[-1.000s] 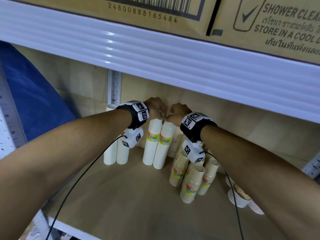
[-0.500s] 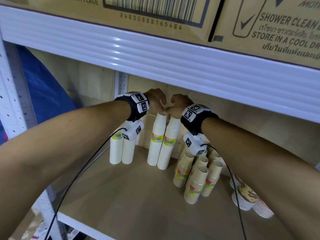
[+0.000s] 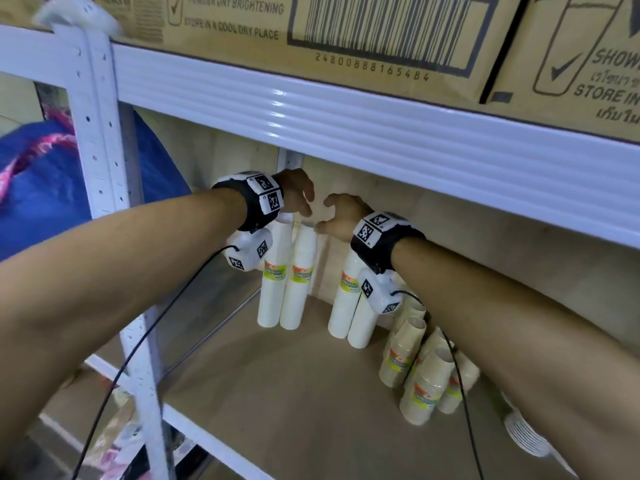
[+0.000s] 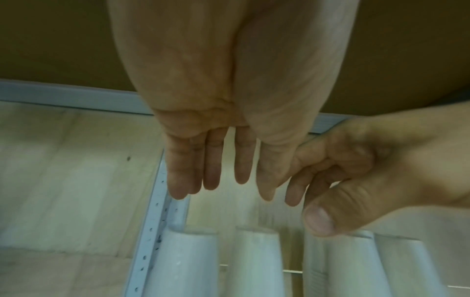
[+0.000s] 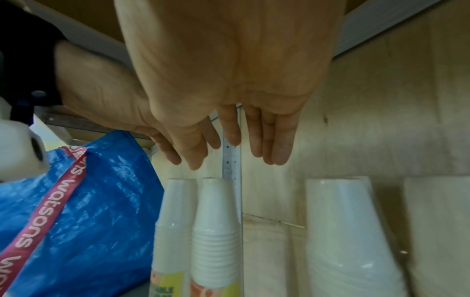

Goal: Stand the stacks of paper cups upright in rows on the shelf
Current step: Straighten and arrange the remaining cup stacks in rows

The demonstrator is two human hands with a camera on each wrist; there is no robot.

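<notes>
Both hands hover above the tops of the white cup stacks at the back of the shelf (image 3: 277,393), and neither holds anything. The left hand (image 3: 296,194) has its fingers straight and slightly apart; the right hand (image 3: 341,216) has its fingers relaxed and loosely spread, the thumb close to the rim of the nearest stack. The left pair of white stacks (image 3: 287,278) stands upright, touching each other, at 12 o'clock from the person, just beside the perforated rear post (image 3: 289,161). The right pair of white stacks (image 3: 349,306) stands near it at 1 o'clock, partly hidden by the right wrist camera. At 2 o'clock, the tan cup stacks (image 3: 415,368) lean against one another, not yet set straight. The stacks are tall and narrow, so a knock near the top is likely to tip one into its neighbour and topple the row. The dangling wrist cables (image 3: 460,393) pass close to the tan stacks and can snag them as the arms pull back. Low clearance under the upper shelf beam (image 3: 381,133) limits lifting; a stack raised carelessly can strike it and separate.
</notes>
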